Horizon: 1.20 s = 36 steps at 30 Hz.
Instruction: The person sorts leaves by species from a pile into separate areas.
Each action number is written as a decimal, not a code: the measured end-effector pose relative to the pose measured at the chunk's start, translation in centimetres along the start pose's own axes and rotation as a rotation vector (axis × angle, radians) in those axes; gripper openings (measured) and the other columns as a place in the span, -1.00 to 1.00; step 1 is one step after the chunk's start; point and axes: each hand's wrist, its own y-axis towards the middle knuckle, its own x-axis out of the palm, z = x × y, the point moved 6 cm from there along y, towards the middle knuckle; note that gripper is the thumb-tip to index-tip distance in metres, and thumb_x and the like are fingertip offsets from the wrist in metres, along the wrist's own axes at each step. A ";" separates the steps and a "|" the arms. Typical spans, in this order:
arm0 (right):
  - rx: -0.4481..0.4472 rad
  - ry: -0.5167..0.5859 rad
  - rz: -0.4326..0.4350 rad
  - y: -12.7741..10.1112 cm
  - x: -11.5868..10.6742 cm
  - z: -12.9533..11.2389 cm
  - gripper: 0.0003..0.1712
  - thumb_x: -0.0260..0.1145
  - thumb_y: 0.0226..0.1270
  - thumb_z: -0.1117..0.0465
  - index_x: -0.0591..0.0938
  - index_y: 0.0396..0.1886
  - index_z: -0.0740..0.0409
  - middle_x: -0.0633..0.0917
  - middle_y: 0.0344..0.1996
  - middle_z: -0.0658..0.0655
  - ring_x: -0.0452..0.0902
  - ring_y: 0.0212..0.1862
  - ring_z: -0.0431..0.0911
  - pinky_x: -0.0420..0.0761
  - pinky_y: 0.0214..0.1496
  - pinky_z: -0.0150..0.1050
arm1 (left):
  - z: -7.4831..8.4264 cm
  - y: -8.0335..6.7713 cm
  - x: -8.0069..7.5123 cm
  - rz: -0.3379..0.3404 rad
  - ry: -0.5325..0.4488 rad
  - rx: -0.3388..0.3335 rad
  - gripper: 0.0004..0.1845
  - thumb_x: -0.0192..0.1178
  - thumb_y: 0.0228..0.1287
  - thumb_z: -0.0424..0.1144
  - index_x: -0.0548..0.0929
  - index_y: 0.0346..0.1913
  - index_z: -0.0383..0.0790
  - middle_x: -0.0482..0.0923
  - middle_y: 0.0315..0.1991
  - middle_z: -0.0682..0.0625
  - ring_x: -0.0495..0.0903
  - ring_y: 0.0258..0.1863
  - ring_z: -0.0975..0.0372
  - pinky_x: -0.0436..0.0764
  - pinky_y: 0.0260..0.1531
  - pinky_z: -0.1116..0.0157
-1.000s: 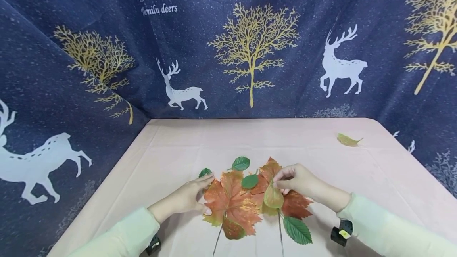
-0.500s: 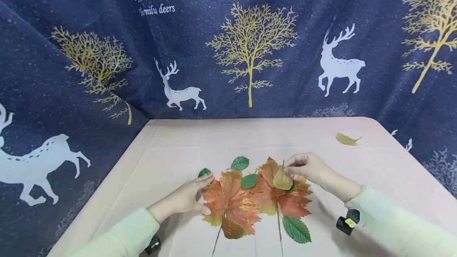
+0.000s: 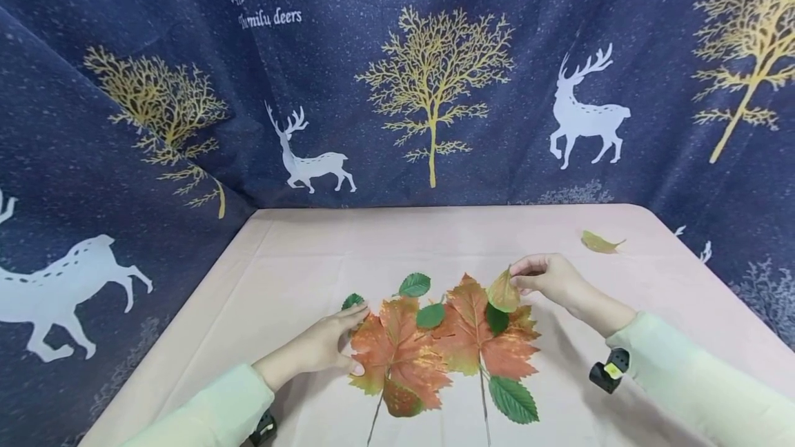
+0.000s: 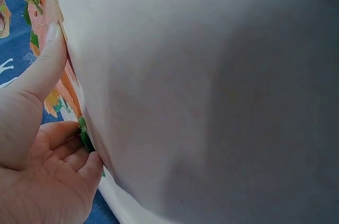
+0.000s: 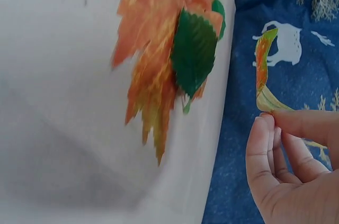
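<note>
Two orange maple leaves lie side by side on the pink tablecloth (image 3: 310, 254): the left maple leaf (image 3: 400, 354) and the right maple leaf (image 3: 481, 336). My left hand (image 3: 323, 345) rests on the left leaf's edge, thumb (image 4: 45, 65) and fingers touching it. My right hand (image 3: 549, 278) pinches a small yellow-orange leaf (image 3: 503, 292) (image 5: 262, 73) by its base and holds it lifted just above the right maple leaf. Small green leaves (image 3: 415, 285) (image 5: 193, 52) lie around and on the maple leaves.
Another yellowish leaf (image 3: 599, 242) lies alone near the table's far right edge. A green leaf (image 3: 513, 400) lies by the stems at the front. Dark blue cloth with deer and trees (image 3: 435, 81) hangs behind and on both sides of the table.
My right hand has lifted the small yellow-orange leaf off the right maple leaf and carried it up and to the right. The left hand has stayed in place.
</note>
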 end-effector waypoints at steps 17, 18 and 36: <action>0.068 0.057 0.102 1.0 -3.0 2.7 -0.62 0.30 0.28 0.30 0.57 0.00 0.51 0.73 -0.34 -0.14 0.65 -0.38 -0.29 0.73 -0.13 -0.22 | 0.5 -0.3 -0.3 -0.002 -0.018 0.011 0.06 0.54 -0.16 -0.13 0.23 0.42 -0.44 0.08 0.49 -0.26 0.12 0.42 -0.26 0.16 0.35 -0.25; 0.071 0.055 0.104 1.1 -3.1 2.8 -0.62 0.30 0.29 0.30 0.57 0.00 0.50 0.72 -0.34 -0.15 0.65 -0.38 -0.30 0.73 -0.13 -0.23 | 0.5 -0.3 -0.3 -0.001 -0.016 0.011 0.06 0.54 -0.16 -0.12 0.23 0.42 -0.44 0.08 0.49 -0.26 0.12 0.42 -0.26 0.16 0.35 -0.25; 0.104 0.207 0.220 1.4 -6.8 5.0 -0.83 0.21 0.32 0.41 0.61 -0.14 0.40 0.68 -0.53 -0.22 0.64 -0.46 -0.31 0.72 -0.24 -0.39 | 0.0 -0.3 -0.2 0.013 -0.024 0.014 0.07 0.55 -0.18 -0.12 0.23 0.41 -0.44 0.09 0.49 -0.27 0.12 0.42 -0.26 0.15 0.35 -0.26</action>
